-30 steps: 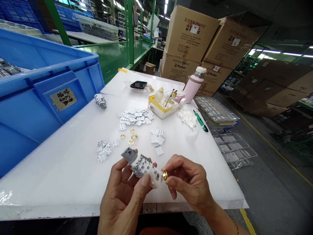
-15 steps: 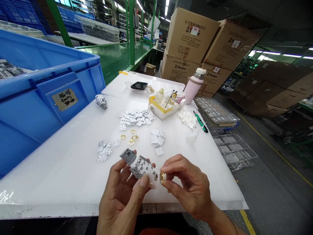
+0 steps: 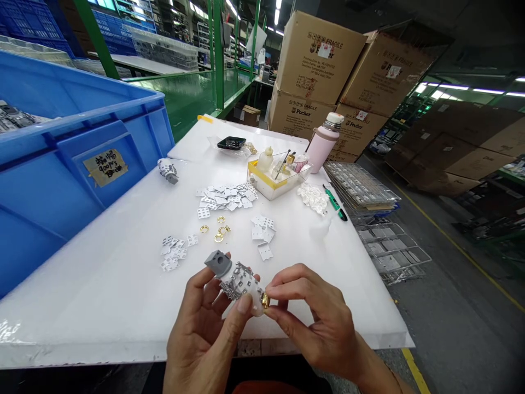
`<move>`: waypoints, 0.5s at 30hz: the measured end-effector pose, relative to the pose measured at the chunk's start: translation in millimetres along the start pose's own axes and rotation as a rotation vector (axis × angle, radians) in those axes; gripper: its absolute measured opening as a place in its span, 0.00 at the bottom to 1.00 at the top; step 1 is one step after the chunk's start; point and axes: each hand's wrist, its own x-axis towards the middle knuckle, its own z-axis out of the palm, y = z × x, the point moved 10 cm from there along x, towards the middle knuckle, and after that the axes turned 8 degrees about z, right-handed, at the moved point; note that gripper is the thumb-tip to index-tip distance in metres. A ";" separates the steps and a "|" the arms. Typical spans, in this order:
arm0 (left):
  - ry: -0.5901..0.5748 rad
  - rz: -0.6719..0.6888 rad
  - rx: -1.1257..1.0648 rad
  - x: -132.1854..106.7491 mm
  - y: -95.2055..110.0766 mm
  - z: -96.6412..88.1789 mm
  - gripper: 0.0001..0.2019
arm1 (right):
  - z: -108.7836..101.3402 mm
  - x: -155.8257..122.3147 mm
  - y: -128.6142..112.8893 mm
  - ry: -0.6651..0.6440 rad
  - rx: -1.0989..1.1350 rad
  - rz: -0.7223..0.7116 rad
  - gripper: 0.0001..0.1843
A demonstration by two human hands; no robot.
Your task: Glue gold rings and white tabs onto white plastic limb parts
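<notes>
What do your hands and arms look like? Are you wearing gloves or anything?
The left hand and right hand are bare, with no gloves, and no rings show on the fingers. The nails look short and unpainted. The right forearm has no sleeve over it, and no cables or markings show.

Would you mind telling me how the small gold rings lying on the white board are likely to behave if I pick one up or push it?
Lying flat, the gold ring will probably slide rather than roll across the smooth white board. Its polished band looks stiff and likely slippery, so it may be fiddly to pinch.
</notes>
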 end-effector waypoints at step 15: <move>0.015 0.014 -0.009 -0.9 3.6 -1.8 0.19 | 3.1 3.2 2.1 -0.025 -0.019 0.058 0.10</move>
